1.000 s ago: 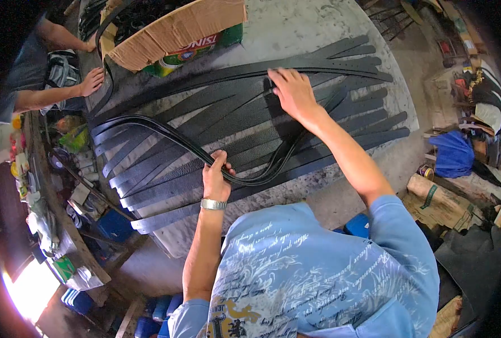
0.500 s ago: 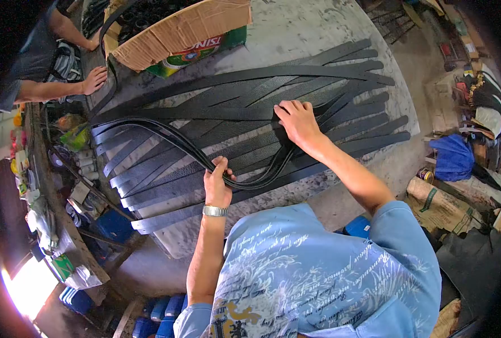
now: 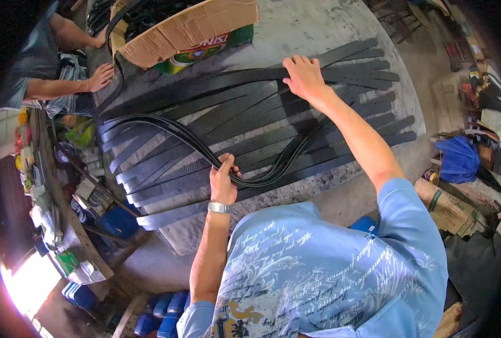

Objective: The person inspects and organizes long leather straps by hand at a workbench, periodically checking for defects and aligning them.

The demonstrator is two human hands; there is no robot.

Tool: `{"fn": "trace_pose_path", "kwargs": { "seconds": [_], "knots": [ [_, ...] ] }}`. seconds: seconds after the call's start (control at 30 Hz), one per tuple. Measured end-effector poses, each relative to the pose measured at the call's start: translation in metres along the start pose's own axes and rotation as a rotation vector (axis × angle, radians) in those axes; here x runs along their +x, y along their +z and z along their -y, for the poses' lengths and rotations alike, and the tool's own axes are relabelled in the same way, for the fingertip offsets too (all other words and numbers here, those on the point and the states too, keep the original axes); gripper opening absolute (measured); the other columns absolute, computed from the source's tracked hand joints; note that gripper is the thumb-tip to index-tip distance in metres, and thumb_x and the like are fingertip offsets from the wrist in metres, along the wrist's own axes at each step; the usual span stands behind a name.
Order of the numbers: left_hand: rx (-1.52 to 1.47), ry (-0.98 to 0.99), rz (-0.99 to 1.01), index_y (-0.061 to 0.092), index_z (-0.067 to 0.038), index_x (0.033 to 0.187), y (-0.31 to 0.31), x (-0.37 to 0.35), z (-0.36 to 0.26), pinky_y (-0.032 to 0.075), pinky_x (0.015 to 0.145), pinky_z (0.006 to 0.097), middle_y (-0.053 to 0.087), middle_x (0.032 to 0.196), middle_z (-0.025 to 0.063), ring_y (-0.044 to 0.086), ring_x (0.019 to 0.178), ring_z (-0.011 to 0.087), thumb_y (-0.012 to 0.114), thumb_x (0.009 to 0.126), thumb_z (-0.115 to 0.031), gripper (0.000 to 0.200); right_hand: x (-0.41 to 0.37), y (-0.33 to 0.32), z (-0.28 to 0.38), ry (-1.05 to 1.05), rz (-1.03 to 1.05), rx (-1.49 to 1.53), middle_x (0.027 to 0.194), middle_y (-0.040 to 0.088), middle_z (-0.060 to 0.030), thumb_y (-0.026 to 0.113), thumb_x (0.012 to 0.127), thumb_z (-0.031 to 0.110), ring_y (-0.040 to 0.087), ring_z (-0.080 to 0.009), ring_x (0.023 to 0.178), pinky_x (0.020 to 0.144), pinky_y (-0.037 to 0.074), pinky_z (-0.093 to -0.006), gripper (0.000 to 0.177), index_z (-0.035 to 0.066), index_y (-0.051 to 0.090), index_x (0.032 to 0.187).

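Many black leather straps (image 3: 250, 115), some with punched holes at the ends, lie side by side and crossing on a grey table (image 3: 307, 22). My left hand (image 3: 224, 183) is closed around a looped bundle of straps (image 3: 177, 131) near the table's front edge. The bundle curves from the left side through that hand and up to the right. Farther out, my right hand (image 3: 304, 79) is on a strap at the back of the layer, its fingers curled over it. The undersides of those fingers are hidden.
An open cardboard box (image 3: 188, 34) with dark items stands at the back. At the far left, another person's hand (image 3: 101, 77) rests on the table's edge. A cluttered side bench (image 3: 75, 225) is on the left; blue containers (image 3: 166, 312) stand below. A blue cloth (image 3: 457, 159) lies right.
My right hand has moved away from the bundle, up and across the straps to the far one. My left hand still holds the bundle. The whole view has shifted slightly.
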State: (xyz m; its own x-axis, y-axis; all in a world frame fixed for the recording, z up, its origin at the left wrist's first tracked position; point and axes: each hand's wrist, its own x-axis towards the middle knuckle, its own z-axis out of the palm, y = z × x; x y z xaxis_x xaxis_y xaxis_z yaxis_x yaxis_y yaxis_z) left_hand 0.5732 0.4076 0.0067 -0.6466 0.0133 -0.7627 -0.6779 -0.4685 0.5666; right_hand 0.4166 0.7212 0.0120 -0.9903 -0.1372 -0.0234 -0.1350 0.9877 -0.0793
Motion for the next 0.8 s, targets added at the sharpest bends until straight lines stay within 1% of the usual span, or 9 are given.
{"fn": "trace_pose_path", "kwargs": {
  "seconds": [0.07,0.2,0.23,0.33,0.37,0.57,0.6,0.67,0.8],
  "knots": [
    [-0.023,0.005,0.001,0.06,-0.009,0.103,-0.003,0.0,0.004,0.047,0.058,0.0257,0.056,0.08,-0.0019,0.055,0.068,0.0099,0.07,0.088,-0.015,0.019,-0.022,-0.013,0.016,-0.04,0.112,0.013,0.11,0.06,-0.012,0.068,0.082,0.02,0.058,-0.0306,0.106,0.087,0.042,-0.0505,0.029,0.008,0.059,0.107],
    [-0.032,0.016,0.006,0.06,-0.009,0.105,-0.001,0.001,0.005,0.047,0.057,0.0254,0.056,0.081,-0.0016,0.055,0.068,0.0098,0.07,0.088,-0.015,0.02,-0.079,0.008,0.034,-0.132,0.042,0.015,0.098,0.058,-0.0096,0.063,0.082,0.012,0.058,-0.0297,0.098,0.083,0.044,-0.0463,0.024,0.009,0.058,0.105],
    [-0.028,0.014,-0.003,0.06,-0.008,0.105,-0.001,0.0,0.005,0.047,0.057,0.0254,0.056,0.081,-0.0015,0.055,0.068,0.0098,0.07,0.088,-0.015,0.021,-0.085,0.009,0.038,-0.097,0.088,0.095,0.11,0.057,-0.0118,0.065,0.078,0.009,0.054,-0.0312,0.108,0.089,0.043,-0.0498,0.026,0.009,0.06,0.103],
    [-0.006,0.001,0.006,0.06,-0.008,0.105,-0.002,0.002,0.004,0.047,0.058,0.0258,0.056,0.081,-0.0015,0.055,0.068,0.0102,0.07,0.088,-0.015,0.021,-0.081,-0.002,0.035,-0.246,-0.122,0.087,0.128,0.052,-0.0141,0.067,0.074,0.008,0.047,-0.0334,0.122,0.096,0.039,-0.0541,0.025,0.007,0.063,0.098],
    [0.001,-0.006,0.005,0.06,-0.008,0.105,-0.002,0.002,0.003,0.047,0.058,0.026,0.056,0.081,-0.0015,0.055,0.068,0.0103,0.07,0.088,-0.015,0.021,-0.073,-0.01,0.034,-0.215,-0.053,0.121,0.142,0.041,-0.0133,0.076,0.07,0.009,0.038,-0.0337,0.132,0.103,0.034,-0.0539,0.027,0.005,0.064,0.095],
    [0.024,-0.013,0.04,0.061,-0.007,0.104,-0.003,0.003,0.0,0.046,0.059,0.0262,0.056,0.081,-0.0016,0.055,0.069,0.0106,0.07,0.089,-0.015,0.019,-0.043,-0.003,0.017,-0.151,-0.023,0.18,0.13,0.05,-0.0069,0.074,0.074,0.018,0.046,-0.0295,0.124,0.097,0.038,-0.0509,0.024,0.008,0.067,0.095],
    [0.026,-0.008,0.033,0.061,-0.007,0.105,-0.003,0.002,0.0,0.046,0.059,0.0262,0.056,0.081,-0.0015,0.055,0.069,0.0106,0.069,0.089,-0.015,0.019,-0.053,-0.005,0.019,-0.174,-0.077,0.115,0.121,0.053,-0.006,0.074,0.075,0.019,0.049,-0.0272,0.118,0.09,0.04,-0.0471,0.024,0.01,0.067,0.096],
    [0.021,-0.002,0.014,0.061,-0.007,0.105,-0.002,0.0,0.0,0.046,0.059,0.0262,0.056,0.081,-0.0014,0.055,0.069,0.0107,0.069,0.089,-0.016,0.02,-0.075,-0.017,0.028,-0.177,0.007,0.075,0.117,0.054,-0.0071,0.073,0.075,0.018,0.051,-0.0266,0.112,0.085,0.04,-0.0449,0.023,0.01,0.066,0.095],
    [0.02,0.029,0.032,0.062,-0.007,0.106,-0.006,0.003,0.006,0.046,0.059,0.0263,0.057,0.08,-0.0003,0.056,0.068,0.0113,0.069,0.089,-0.016,0.021,-0.115,0.005,0.03,-0.173,-0.044,0.096,0.129,0.053,-0.0098,0.069,0.077,0.009,0.055,-0.0277,0.11,0.085,0.04,-0.0436,0.022,0.008,0.061,0.097]
  ]
}}
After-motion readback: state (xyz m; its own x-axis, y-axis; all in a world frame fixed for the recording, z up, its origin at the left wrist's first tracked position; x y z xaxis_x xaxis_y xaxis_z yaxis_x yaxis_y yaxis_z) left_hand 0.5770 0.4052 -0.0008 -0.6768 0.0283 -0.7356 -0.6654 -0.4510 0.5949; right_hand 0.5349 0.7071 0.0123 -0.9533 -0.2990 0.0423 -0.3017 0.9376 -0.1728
